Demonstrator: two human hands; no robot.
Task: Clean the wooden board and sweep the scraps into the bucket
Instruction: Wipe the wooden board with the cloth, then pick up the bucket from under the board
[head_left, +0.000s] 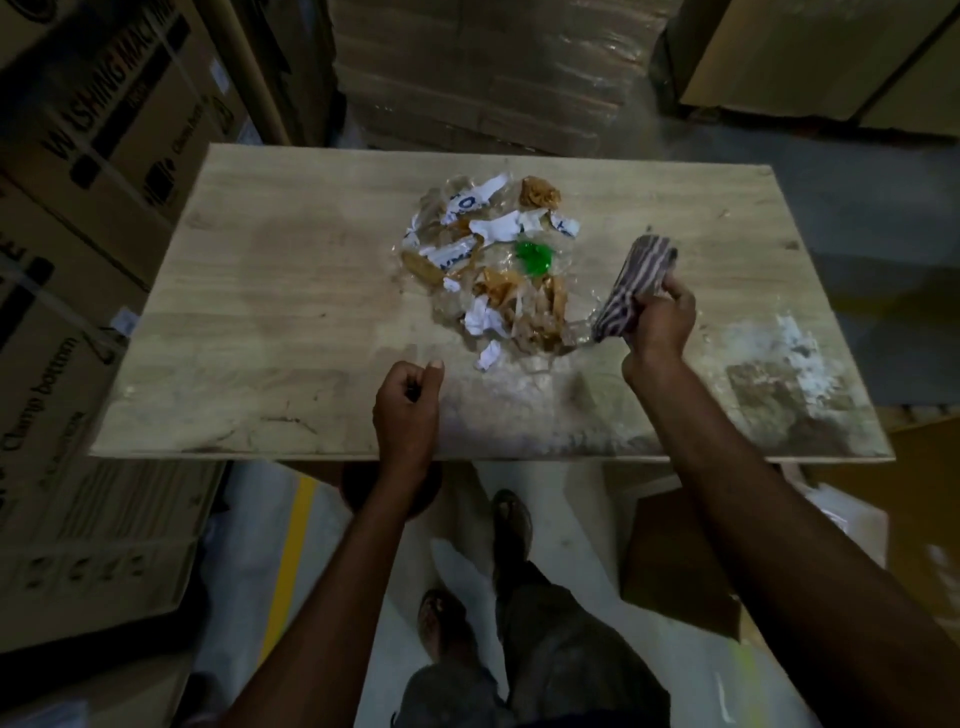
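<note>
On a wooden board (285, 312), the right grip (660, 322) clutches a striped cloth (639, 280) just beside a central pile of paper and plastic scraps (493, 265), while the left grip (408, 410), near the board's front edge, is curled closed on nothing visible.

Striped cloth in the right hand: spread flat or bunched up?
Bunched up: the striped brown-and-white cloth is a thick rolled wad gripped in the right hand, not laid open.
</note>
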